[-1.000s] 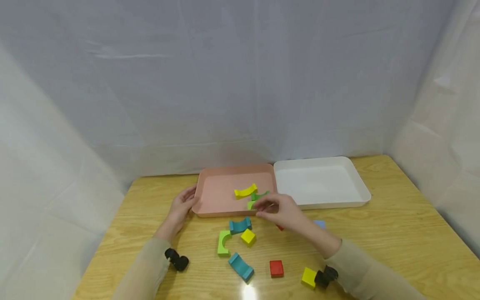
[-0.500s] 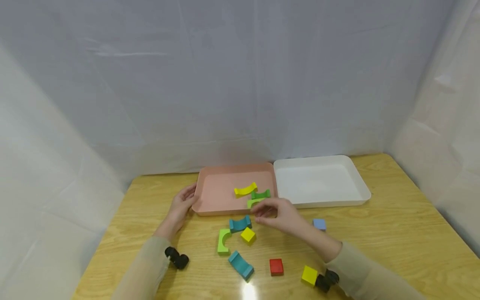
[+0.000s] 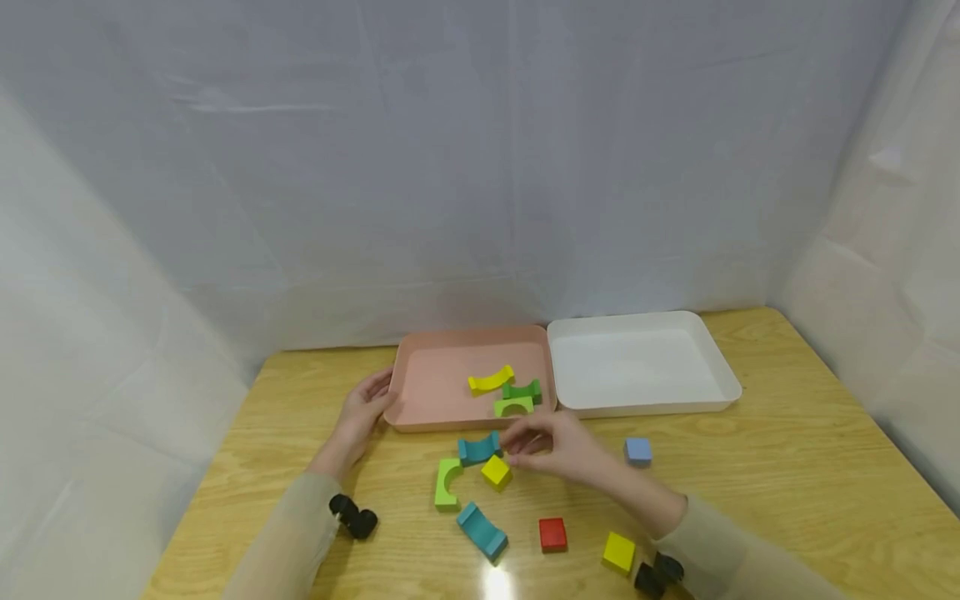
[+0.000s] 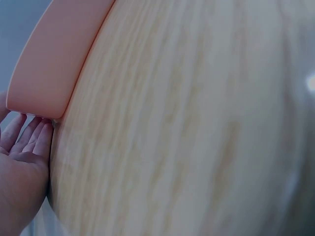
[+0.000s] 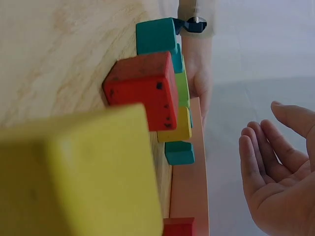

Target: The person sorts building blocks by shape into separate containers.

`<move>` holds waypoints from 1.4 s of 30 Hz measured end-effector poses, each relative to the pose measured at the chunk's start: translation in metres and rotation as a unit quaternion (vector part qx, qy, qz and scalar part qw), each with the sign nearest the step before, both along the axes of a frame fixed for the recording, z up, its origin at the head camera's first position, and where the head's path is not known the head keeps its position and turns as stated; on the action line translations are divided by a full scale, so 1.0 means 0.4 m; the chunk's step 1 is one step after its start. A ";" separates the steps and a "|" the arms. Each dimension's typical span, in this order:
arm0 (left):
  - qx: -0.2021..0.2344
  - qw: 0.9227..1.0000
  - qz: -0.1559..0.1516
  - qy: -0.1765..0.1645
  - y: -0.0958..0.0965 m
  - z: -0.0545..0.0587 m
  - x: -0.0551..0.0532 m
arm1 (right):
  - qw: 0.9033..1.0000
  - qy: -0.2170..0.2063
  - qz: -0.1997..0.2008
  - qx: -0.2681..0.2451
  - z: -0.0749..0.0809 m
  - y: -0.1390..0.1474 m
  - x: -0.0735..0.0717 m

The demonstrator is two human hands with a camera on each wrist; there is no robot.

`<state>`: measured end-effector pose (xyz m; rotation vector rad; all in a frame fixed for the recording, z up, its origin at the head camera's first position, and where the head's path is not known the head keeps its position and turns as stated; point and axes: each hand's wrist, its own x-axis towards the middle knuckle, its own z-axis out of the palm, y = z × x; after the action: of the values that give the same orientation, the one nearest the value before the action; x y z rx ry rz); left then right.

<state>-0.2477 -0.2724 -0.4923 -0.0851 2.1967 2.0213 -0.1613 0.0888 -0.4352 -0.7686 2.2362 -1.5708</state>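
Observation:
My left hand [image 3: 358,419] rests against the left end of the pink tray [image 3: 431,400], its fairly straight fingers touching the tray's wall in the left wrist view. My right hand [image 3: 555,450] hovers over the table in front of that tray, its fingers relaxed and holding nothing in the right wrist view. Closest to its fingertips are a teal arch block [image 3: 480,451] and a yellow cube [image 3: 496,472]. Inside the pink tray lie a yellow curved block [image 3: 491,382], a green arch block [image 3: 521,391] and a lime arch block [image 3: 513,406].
A white tray [image 3: 641,367] stands right of the pink one. Scattered on the table are another lime arch [image 3: 444,487], a second teal arch [image 3: 482,531], a red block [image 3: 553,535], another yellow cube [image 3: 618,552] and a light blue block [image 3: 637,451]. Another red block [image 5: 179,227] appears near the tray.
My right hand has drawn back from the pink tray toward the near blocks, uncovering the lime arch in the tray and the light blue block. The left hand stays put.

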 end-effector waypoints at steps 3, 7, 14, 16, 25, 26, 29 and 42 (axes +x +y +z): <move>-0.001 1.000 -0.005 0.005 -0.001 0.003 0.002 | 1.000 -0.012 0.010 -0.008 -0.002 -0.004 0.006; 0.000 1.000 -0.004 0.005 0.000 0.007 0.004 | 0.999 -0.028 0.015 -0.013 -0.008 -0.009 0.014; -0.001 1.000 -0.001 0.002 0.003 0.008 0.006 | 0.999 -0.031 0.028 -0.028 -0.023 -0.013 0.025; 0.000 1.000 0.000 0.002 0.003 0.007 0.005 | 0.998 -0.034 0.032 -0.032 -0.026 -0.015 0.028; -0.003 1.000 -0.001 -0.002 0.000 0.005 0.002 | 0.996 -0.044 0.056 -0.044 -0.031 -0.022 0.042; -0.002 1.000 -0.002 -0.003 0.000 0.006 0.003 | 0.996 -0.047 0.059 -0.047 -0.032 -0.023 0.043; -0.001 1.000 -0.002 -0.002 -0.001 0.009 0.005 | 0.995 -0.061 0.066 -0.052 -0.029 -0.024 0.050; -0.008 1.000 -0.001 0.002 0.001 0.005 0.006 | 0.990 -0.074 0.105 -0.057 -0.046 -0.031 0.064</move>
<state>-0.2454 -0.2719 -0.4903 -0.0809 2.2150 2.0049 -0.1357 0.0762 -0.4536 -0.8566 1.9089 -1.6071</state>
